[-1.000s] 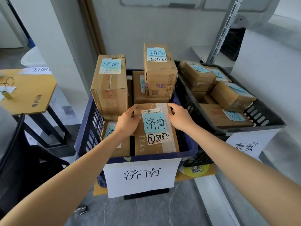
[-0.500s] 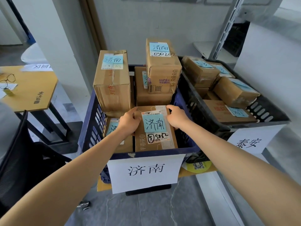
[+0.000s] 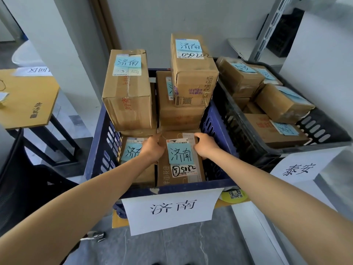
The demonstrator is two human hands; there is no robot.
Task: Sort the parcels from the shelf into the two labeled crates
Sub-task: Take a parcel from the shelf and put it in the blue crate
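The left hand (image 3: 152, 148) and right hand (image 3: 206, 146) curl their fingers round the far corners of the flat brown cardboard parcel (image 3: 180, 161) lying front-right in the dark blue plastic crate (image 3: 95, 142); it looks stiff, light, best gripped by opposite edges

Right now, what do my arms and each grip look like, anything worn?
The left arm and right arm are bare to the frame's edge; no sleeves show. The left grip and right grip are bare hands: no gloves, and no watch, bracelet or ring shows.
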